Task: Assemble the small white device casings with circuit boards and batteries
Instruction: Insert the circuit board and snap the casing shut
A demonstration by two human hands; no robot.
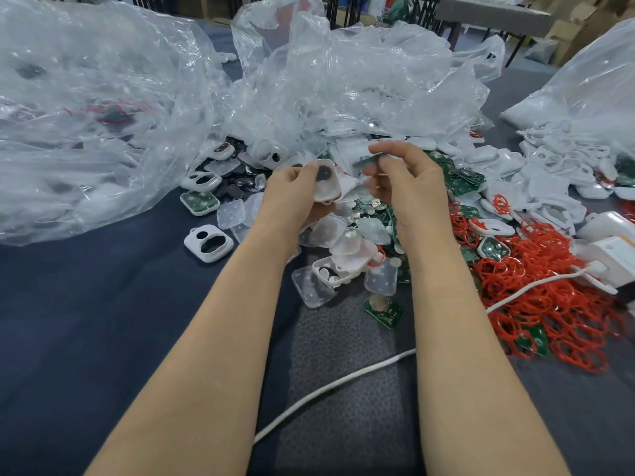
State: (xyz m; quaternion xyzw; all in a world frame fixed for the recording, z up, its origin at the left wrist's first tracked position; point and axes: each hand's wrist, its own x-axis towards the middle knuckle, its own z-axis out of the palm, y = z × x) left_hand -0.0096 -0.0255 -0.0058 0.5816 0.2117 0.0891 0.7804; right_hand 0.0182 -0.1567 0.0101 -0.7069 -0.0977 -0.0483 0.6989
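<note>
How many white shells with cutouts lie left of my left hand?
4 shells: one alone, nearest you; one behind it; two farther back. More may be hidden.

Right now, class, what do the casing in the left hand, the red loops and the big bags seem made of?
The casing: probably moulded plastic, white, smooth, slightly translucent. The red loops: likely rubber or silicone, matt; they lie limp and tangled. The bags: thin clear plastic film, glossy, crinkled, see-through.
</note>
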